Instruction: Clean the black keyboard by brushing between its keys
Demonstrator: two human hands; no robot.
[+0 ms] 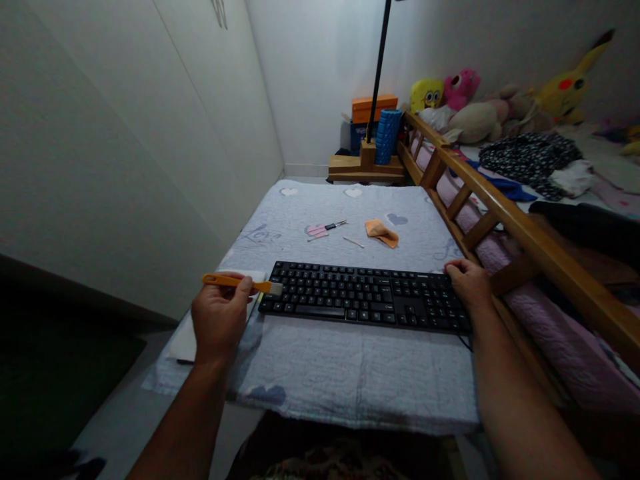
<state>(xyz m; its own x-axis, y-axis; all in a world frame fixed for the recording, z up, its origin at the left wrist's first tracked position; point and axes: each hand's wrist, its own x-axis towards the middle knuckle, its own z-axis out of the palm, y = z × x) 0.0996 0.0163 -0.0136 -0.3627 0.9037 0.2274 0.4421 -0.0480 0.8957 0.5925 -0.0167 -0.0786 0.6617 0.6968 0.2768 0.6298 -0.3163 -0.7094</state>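
Note:
A black keyboard (pixel 345 293) lies flat across the cloth-covered table. My left hand (pixel 220 317) is closed around a small brush (pixel 233 281) with an orange handle. The brush's pale bristles meet the keys at the keyboard's left end. At the opposite end, my right hand (pixel 469 283) grips the keyboard's upper right corner, its fingertips partly hidden. Beyond the keyboard lie a thin dark-and-metal tool (pixel 331 227), a cotton swab (pixel 354 241) and a crumpled orange cloth (pixel 383 233). Under and beside my left hand is a white sheet or pad (pixel 187 340).
A wooden bed rail (pixel 480 193) runs along the table's right side, with plush toys (pixel 475 120) and clothes behind it. Pale cabinet doors (pixel 200 120) stand on the left. A black pole (pixel 381 67) on a wooden base rises past the far edge, near a blue roller (pixel 388 137).

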